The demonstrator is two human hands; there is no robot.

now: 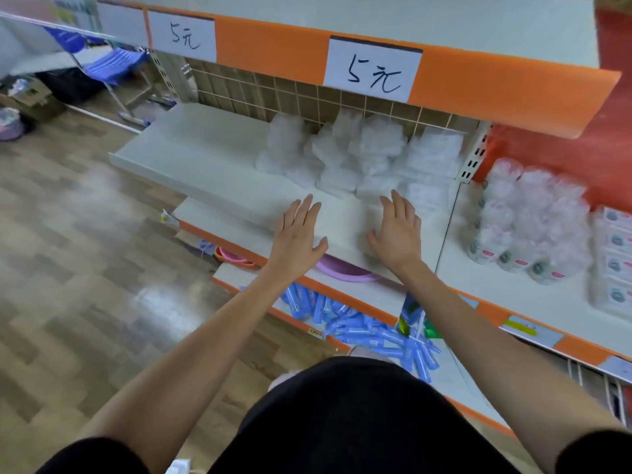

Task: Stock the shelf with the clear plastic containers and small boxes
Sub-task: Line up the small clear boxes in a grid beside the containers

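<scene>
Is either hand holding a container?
No, the left hand and right hand are both open and empty over the shelf.

Beneath flat left hand (297,234) and right hand (396,230): white shelf board (205,155), smooth, matt, painted-metal look. Just beyond both hands: clear plastic containers (342,155), glossy, translucent, bagged in thin crinkled film. Behind those: wire grid (273,94), pale coated metal. Higher up: orange edge strip (273,46), smooth plastic, slight sheen; price sign (372,70), matt white paper, black ink. Right of right hand: perforated upright (475,155), painted metal; stacked cups (526,217), clear glossy plastic. Below the wrists: purple basin (345,273), smooth plastic; blue packets (369,333), shiny wrap. Left of left hand: floor (85,251), wood-pattern, polished, reflective. Nearest: black garment (342,422), matt cloth.
</scene>
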